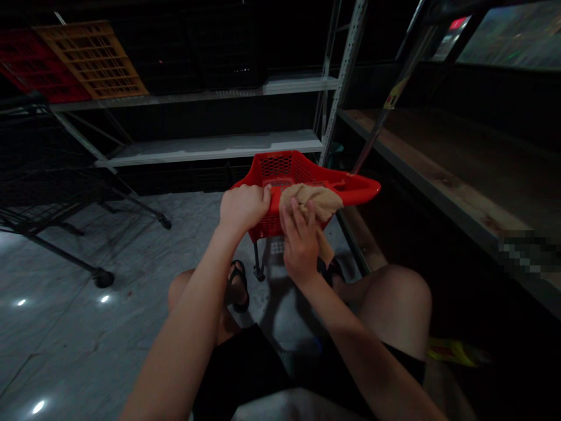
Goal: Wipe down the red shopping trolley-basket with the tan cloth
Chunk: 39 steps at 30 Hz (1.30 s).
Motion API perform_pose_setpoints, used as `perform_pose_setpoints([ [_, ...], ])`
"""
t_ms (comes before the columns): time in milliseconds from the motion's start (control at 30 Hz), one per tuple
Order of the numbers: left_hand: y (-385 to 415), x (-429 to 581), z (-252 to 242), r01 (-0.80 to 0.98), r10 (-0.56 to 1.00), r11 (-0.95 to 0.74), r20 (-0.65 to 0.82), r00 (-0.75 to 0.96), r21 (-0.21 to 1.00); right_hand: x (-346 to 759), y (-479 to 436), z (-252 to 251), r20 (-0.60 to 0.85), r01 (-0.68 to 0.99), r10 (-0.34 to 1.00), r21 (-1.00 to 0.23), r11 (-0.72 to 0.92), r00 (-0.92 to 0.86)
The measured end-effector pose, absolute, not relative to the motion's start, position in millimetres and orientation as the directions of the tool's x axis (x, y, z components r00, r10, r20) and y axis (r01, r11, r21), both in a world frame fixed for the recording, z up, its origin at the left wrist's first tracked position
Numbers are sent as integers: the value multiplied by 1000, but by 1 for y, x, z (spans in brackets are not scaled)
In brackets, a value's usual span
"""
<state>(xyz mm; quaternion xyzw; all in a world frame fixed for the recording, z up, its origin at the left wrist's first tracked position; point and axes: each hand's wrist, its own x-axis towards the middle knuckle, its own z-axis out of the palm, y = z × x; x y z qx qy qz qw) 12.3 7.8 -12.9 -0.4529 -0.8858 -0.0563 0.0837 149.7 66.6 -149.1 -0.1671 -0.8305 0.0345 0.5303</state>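
Observation:
A small red plastic shopping cart with perforated walls stands in front of me, between my knees. My left hand is closed around the left part of its near rim or handle bar, thumb on top. With my right hand I press a tan cloth against the same bar, to the right of my left hand. The fingers lie over the bunched cloth, and one end of it hangs down below. The bar under the cloth is hidden.
Metal shelving stands behind the cart, bearing a red crate, an orange crate and dark crates. A dark wheeled trolley is on the left. A wooden ledge runs along the right, with a yellow packet below.

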Motion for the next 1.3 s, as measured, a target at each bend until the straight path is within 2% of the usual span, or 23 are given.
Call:
perform_pose_setpoints([
  [100,9,5,-11,814,802,580,166,-574,18,161,82,-157,817,164,162,-83,983,-553],
  [167,10,0,-10,816,805,577,150,-574,26,173,103,-164,818,157,99,-12,988,-567],
  [300,15,-7,-9,814,804,579,132,-579,46,192,138,-174,873,183,93,-4,983,-479],
  [400,17,-11,-10,820,812,570,118,-571,48,200,156,-176,856,165,125,-47,985,-501],
  [567,18,-14,-9,830,825,556,92,-558,47,217,179,-170,828,195,233,-153,969,-511],
  [667,18,-15,-9,824,818,563,107,-566,57,223,185,-166,837,236,329,-247,940,-437],
  [833,17,-14,-10,816,805,575,139,-577,55,219,198,-161,772,233,616,-577,783,-155],
  [933,17,-15,-10,817,806,574,142,-575,51,218,219,-152,672,85,738,-733,675,-63],
  [1000,18,-14,-11,819,807,572,144,-572,45,220,239,-142,570,-76,817,-822,565,-90],
  [1067,19,-13,-10,821,809,570,146,-569,38,222,259,-130,431,-219,881,-895,390,-194],
  [1200,20,-10,-9,826,816,563,138,-561,29,218,288,-111,185,-326,888,-945,42,-421],
  [1267,21,-8,-9,820,810,572,145,-569,27,210,290,-112,165,-346,892,-938,10,-421],
  [1300,21,-6,-9,814,802,580,151,-578,29,206,287,-115,192,-359,908,-932,49,-373],
])
